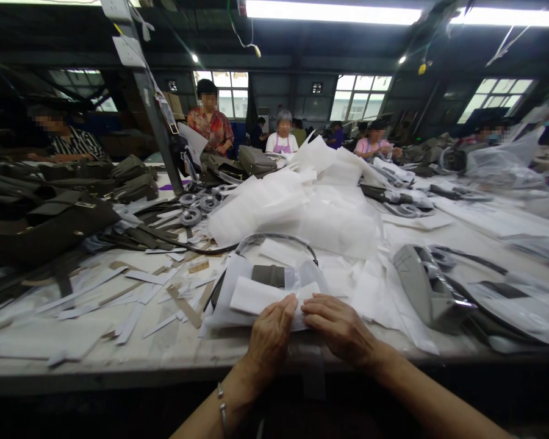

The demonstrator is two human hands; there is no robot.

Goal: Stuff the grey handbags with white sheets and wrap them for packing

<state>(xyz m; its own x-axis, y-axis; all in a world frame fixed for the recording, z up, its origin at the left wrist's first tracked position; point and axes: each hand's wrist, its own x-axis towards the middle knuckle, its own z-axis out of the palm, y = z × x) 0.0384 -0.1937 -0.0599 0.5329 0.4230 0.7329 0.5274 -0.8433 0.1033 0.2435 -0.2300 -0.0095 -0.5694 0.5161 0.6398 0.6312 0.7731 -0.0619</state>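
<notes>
In front of me at the table's near edge lies an olive-grey handbag (269, 275), partly covered by white wrapping sheets (251, 296). Its dark strap (279, 236), in see-through film, arches up behind it. My left hand (273, 332) presses its fingers together on the sheet at the bag's front. Close beside it, my right hand (341, 323) has its fingers bent and bunched on the same sheet, the fingertips almost meeting the left ones. What lies under the fingers is hidden. A metal bracelet (222, 402) circles the left wrist.
Dark handbags (46, 225) are piled at the left, near scattered paper strips (128, 311). A heap of white sheets (297, 207) stands behind my bag. A grey tape dispenser (427, 289) is at the right, beside a film-wrapped bag (507, 299). Several people (210, 125) sit or stand across the table.
</notes>
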